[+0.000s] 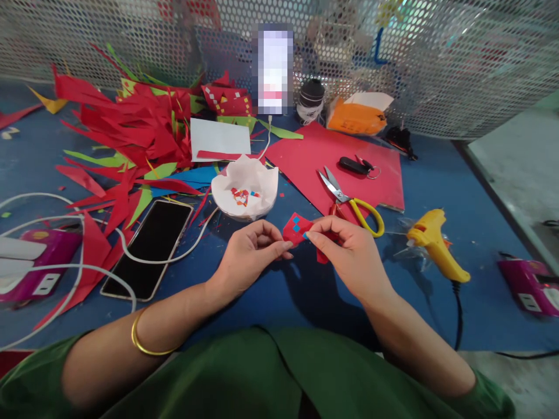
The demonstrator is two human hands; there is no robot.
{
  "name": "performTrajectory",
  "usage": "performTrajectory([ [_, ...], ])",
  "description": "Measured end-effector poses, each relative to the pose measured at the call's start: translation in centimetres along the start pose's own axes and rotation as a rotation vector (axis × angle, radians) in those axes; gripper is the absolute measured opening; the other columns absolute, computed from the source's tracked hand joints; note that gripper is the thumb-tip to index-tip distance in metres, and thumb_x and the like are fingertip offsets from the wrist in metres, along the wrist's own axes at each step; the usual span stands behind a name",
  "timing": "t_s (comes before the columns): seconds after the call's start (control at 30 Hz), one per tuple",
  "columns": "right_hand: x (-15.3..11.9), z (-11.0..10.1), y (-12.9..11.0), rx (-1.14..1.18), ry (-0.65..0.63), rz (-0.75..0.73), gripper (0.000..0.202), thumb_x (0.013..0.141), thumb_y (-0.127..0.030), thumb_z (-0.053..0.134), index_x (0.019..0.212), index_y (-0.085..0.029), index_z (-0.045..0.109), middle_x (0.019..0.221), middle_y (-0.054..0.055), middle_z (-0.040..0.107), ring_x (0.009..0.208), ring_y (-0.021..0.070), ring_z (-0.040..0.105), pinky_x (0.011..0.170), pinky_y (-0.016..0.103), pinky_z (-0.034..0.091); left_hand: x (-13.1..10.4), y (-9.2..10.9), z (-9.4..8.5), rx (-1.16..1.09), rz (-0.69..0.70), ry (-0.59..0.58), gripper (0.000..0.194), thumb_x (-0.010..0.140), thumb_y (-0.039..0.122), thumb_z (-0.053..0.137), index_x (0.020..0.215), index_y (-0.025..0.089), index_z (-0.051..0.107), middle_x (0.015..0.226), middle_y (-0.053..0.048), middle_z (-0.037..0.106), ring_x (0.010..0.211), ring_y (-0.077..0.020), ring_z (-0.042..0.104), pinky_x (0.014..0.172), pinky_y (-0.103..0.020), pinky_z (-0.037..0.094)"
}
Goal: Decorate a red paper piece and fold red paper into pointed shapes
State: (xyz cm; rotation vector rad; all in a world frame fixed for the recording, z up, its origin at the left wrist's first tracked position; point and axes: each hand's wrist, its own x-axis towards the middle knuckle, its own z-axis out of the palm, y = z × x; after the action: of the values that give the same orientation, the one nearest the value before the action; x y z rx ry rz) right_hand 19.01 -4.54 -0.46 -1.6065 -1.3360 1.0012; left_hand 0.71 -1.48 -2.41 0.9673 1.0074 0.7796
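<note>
A small piece of red paper (290,227) with blue squares on it is held up between my two hands above the blue table. My left hand (251,250) pinches its left edge between thumb and fingers. At the right end my right hand (349,250) is closed on the same paper, its thumb and forefinger at a blue square; more red paper hangs below those fingers. Just behind my hands stands a paper-lined bowl (222,195) with small red, blue and white scraps. Scissors (336,189) with yellow handles lie beyond my right hand.
A heap of red and green paper strips (140,122) covers the back left. A black phone (151,247) and white cable lie left. Red sheets (305,151) carry a black key fob (353,165). A yellow glue gun (437,244) rests right, near a purple power strip (530,285).
</note>
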Motion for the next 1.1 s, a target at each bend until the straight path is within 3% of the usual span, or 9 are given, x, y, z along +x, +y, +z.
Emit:
performTrajectory([
  [0.17, 0.0, 0.3, 0.1, -0.055, 0.003, -0.067, 0.012, 0.085, -0.029, 0.065, 0.077, -0.020, 0.067, 0.079, 0.001, 0.068, 0.067, 0.0132, 0.059, 0.066, 0.030, 0.048, 0.1, -0.2, 0.0, -0.044, -0.076, -0.021, 0.021, 0.073, 0.030, 0.082, 0.084, 0.014, 0.073, 0.073, -0.003, 0.076, 0.064, -0.0117, 0.071, 0.061, -0.020, 0.052],
  [0.3, -0.2, 0.9, 0.5, -0.056, 0.028, -0.146, 0.011, 0.085, -0.025, 0.066, 0.075, -0.021, 0.067, 0.088, 0.003, 0.070, 0.088, 0.0187, 0.066, 0.082, 0.036, 0.051, 0.1, -0.1, 0.0, -0.026, -0.106, -0.039, 0.017, 0.074, 0.031, 0.080, 0.079, 0.015, 0.077, 0.071, -0.003, 0.076, 0.064, -0.0112, 0.069, 0.061, -0.019, 0.052],
  [0.47, -0.5, 1.6, 0.7, -0.128, 0.134, -0.266, 0.008, 0.084, -0.022, 0.068, 0.077, -0.023, 0.069, 0.105, 0.007, 0.068, 0.112, 0.0230, 0.063, 0.101, 0.044, 0.046, 0.1, 0.0, 0.0, -0.048, -0.134, -0.021, 0.016, 0.073, 0.031, 0.081, 0.079, 0.016, 0.078, 0.071, -0.004, 0.076, 0.065, -0.0139, 0.070, 0.060, -0.022, 0.053],
  [0.8, -0.8, 2.2, 1.1, -0.148, 0.171, -0.281, 0.008, 0.085, -0.021, 0.067, 0.077, -0.023, 0.067, 0.114, 0.009, 0.067, 0.123, 0.0247, 0.059, 0.105, 0.047, 0.044, 0.1, -0.1, 0.2, -0.090, -0.141, -0.043, 0.017, 0.074, 0.032, 0.081, 0.079, 0.016, 0.078, 0.069, -0.003, 0.075, 0.065, -0.0139, 0.071, 0.061, -0.022, 0.053],
  [1.1, -0.8, 2.3, 1.0, -0.143, 0.177, -0.269, 0.009, 0.085, -0.021, 0.068, 0.076, -0.023, 0.065, 0.114, 0.007, 0.068, 0.120, 0.0236, 0.061, 0.103, 0.047, 0.046, 0.0, -0.2, 0.1, -0.084, -0.138, -0.063, 0.015, 0.076, 0.030, 0.079, 0.081, 0.016, 0.077, 0.069, -0.003, 0.076, 0.065, -0.0127, 0.071, 0.062, -0.021, 0.053],
])
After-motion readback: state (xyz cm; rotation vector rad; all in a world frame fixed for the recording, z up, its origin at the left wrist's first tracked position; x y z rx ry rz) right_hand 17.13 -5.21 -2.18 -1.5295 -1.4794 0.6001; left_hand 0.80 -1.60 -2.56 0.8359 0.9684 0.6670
